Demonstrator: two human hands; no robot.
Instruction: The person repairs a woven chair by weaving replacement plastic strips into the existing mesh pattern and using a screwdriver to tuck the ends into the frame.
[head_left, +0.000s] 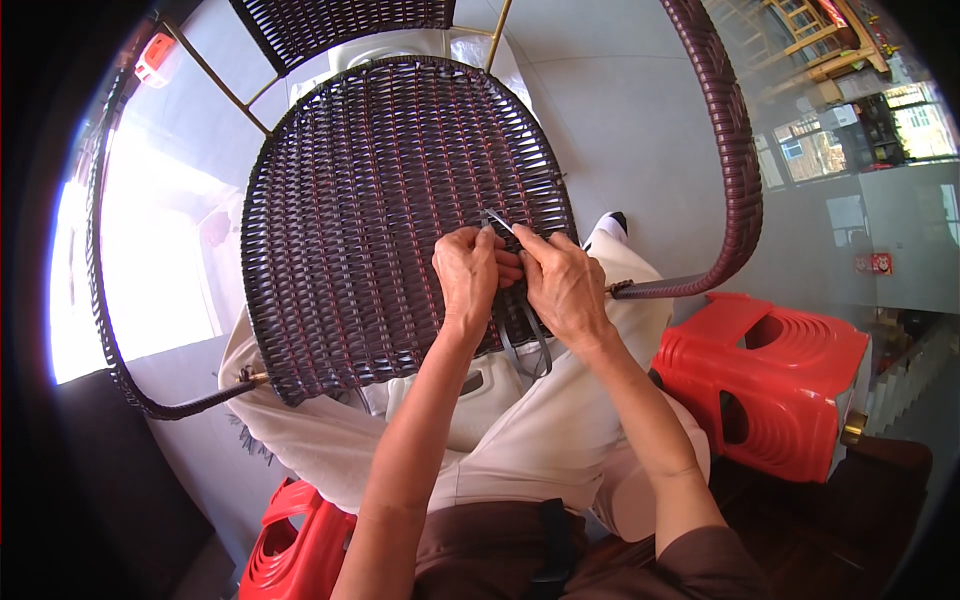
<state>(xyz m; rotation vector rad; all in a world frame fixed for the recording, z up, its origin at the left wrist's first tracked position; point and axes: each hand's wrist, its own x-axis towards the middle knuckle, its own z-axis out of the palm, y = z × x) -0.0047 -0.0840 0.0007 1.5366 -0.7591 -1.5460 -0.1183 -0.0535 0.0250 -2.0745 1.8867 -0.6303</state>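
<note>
A dark brown woven wicker chair panel (370,200) with a rounded far edge lies over my lap. My left hand (466,275) is closed at its right side, thumb and finger pinching a dark flat strip. Close beside it, my right hand (562,285) is closed too, its index finger and thumb on a thin shiny strip (497,217) that sticks out toward the weave. Whether this is the same strip is hidden by my fingers. A loose dark strip (541,362) hangs in a loop below my hands, over my light trousers.
Wrapped armrests curve round both sides, the right armrest (735,150) being thick and braided. A red plastic stool (765,385) stands at my right, another red stool (290,545) at lower left. Beyond the panel is a second woven section (340,20) on thin metal rods.
</note>
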